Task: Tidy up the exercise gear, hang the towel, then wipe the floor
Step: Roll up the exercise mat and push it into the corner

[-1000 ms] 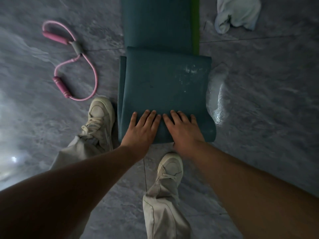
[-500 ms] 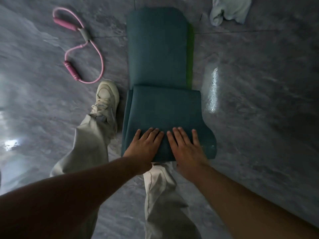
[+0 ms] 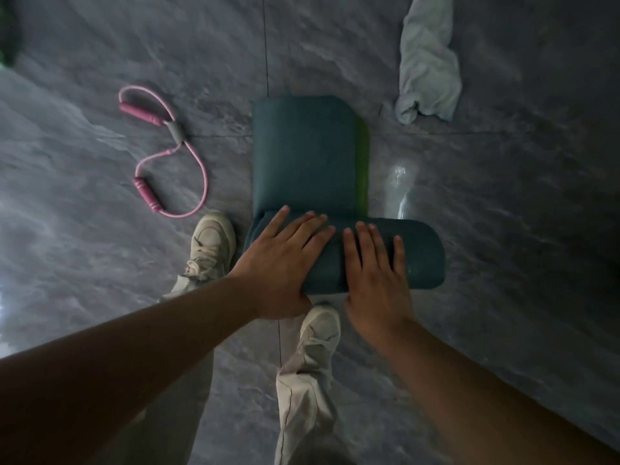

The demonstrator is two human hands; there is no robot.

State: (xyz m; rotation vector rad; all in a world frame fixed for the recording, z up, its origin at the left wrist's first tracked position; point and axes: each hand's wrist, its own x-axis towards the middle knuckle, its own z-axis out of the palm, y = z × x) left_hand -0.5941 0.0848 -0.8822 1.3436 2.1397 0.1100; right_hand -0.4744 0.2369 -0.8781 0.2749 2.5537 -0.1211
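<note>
A teal exercise mat (image 3: 303, 156) with a green edge lies on the grey floor, its near end wound into a thick roll (image 3: 422, 253). My left hand (image 3: 281, 256) and my right hand (image 3: 375, 270) press flat on top of the roll, side by side, fingers straight and pointing away from me. A short flat stretch of mat lies beyond the roll. A pink figure-eight resistance band (image 3: 161, 152) lies on the floor to the left. A crumpled pale towel (image 3: 427, 62) lies at the far right.
My two pale shoes (image 3: 209, 246) (image 3: 318, 330) stand just behind the roll on the grey marble floor (image 3: 503, 229). A wet shiny patch (image 3: 402, 193) sits right of the mat. Something dark with green shows at the top left corner (image 3: 8, 31).
The roll has grown thicker and moved forward under my hands, so the flat part of the mat is shorter. My hands now lie on top of the roll. My right foot has stepped forward.
</note>
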